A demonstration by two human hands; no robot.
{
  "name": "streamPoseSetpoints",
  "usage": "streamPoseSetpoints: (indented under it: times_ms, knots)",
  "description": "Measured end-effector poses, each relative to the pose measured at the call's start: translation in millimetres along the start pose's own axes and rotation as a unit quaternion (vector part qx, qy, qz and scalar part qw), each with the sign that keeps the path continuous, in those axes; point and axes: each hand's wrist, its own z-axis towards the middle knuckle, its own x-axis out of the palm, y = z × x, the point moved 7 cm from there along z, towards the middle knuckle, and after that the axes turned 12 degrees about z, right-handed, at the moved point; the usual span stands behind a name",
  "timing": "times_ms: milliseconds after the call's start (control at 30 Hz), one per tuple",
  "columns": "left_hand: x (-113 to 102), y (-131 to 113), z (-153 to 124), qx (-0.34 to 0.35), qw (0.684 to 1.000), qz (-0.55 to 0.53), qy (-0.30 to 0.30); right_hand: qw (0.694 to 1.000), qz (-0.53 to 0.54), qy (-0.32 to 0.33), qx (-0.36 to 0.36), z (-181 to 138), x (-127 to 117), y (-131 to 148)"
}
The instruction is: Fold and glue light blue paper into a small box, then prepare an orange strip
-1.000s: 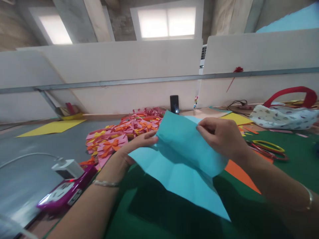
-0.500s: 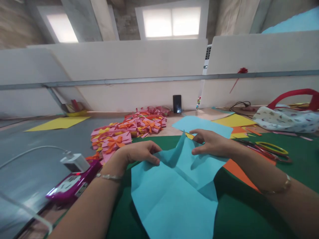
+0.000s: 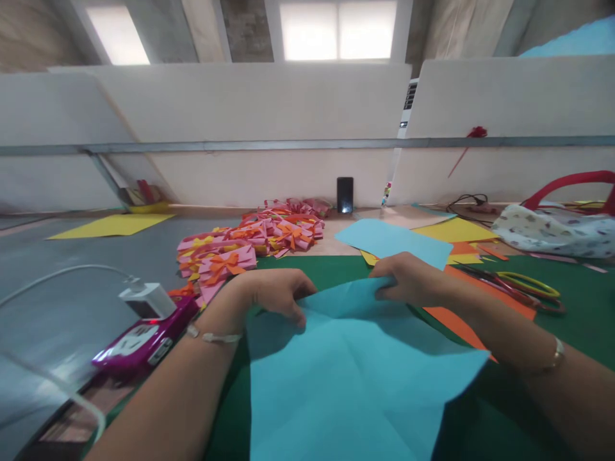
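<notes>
A sheet of light blue paper (image 3: 355, 378), marked with crease lines, spreads between my two hands over the green mat (image 3: 504, 410). My left hand (image 3: 281, 296) is closed on its far left edge, thumb on top and fingers behind. At the far right part of that edge, my right hand (image 3: 408, 278) pinches the paper between thumb and fingers. The sheet's right corner lifts off the mat, and its near end runs out of view.
Pink folded paper pieces with orange bows (image 3: 240, 246) are heaped behind my left hand. Scissors (image 3: 514, 285) lie on orange paper (image 3: 461, 326) at right. Another blue sheet (image 3: 394, 240), a phone (image 3: 344, 195), a purple device with a charger (image 3: 148, 336) and a dotted bag (image 3: 552, 230) stand around.
The blue paper has gone from a raised, peaked fold to a flatter, wider sheet. My right hand has taken hold of its far edge; my left hand has stayed nearly in place.
</notes>
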Motion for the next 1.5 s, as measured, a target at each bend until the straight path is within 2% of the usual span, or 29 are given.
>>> streamPoseSetpoints:
  times_ms: [67, 167, 333, 467, 567, 733, 900, 1000, 1100, 1200, 1333, 1400, 1500]
  knots:
    - [-13, 3, -5, -0.03, 0.993, 0.086, -0.077, 1.0, -0.013, 0.003, 0.021, -1, -3, -5]
    - [-24, 3, -7, -0.05, 0.977, 0.128, -0.163, 0.998, -0.055, 0.016, 0.035, -1, -5, -12]
    - [-25, -7, 5, -0.038, 0.957, 0.168, -0.233, 0.995, -0.088, 0.017, 0.048, 0, -5, -17]
    - [-25, -16, 9, -0.012, 0.945, 0.2, -0.259, 0.985, -0.17, -0.011, -0.025, 1, -3, -4]
    - [-23, -21, 7, 0.003, 0.942, 0.213, -0.261, 0.973, -0.215, -0.007, -0.089, 2, 5, 6]
    - [-14, -25, 1, 0.029, 0.946, 0.224, -0.234, 0.971, -0.21, 0.034, -0.111, 0, 17, 8]
    - [1, -32, -1, 0.083, 0.954, 0.243, -0.156, 0.973, -0.177, 0.093, -0.117, -10, 23, 12]
    - [7, -27, -4, 0.041, 0.964, 0.244, -0.097, 0.974, -0.166, 0.114, -0.108, -14, 26, 12]
    - [8, -24, -7, -0.008, 0.976, 0.207, -0.067, 0.973, -0.179, 0.123, -0.076, -18, 27, 11]
    - [7, -28, -3, 0.006, 0.984, 0.161, -0.082, 0.97, -0.182, 0.151, -0.058, -23, 26, 15]
    - [5, -27, 10, -0.015, 0.973, 0.16, -0.164, 0.977, -0.084, 0.188, -0.062, -22, 28, 22]
    - [7, -24, 15, -0.032, 0.97, 0.159, -0.179, 0.984, -0.059, 0.161, -0.056, -14, 29, 20]
    - [11, -24, 18, -0.033, 0.977, 0.134, -0.164, 0.991, -0.083, 0.097, -0.027, 0, 32, 10]
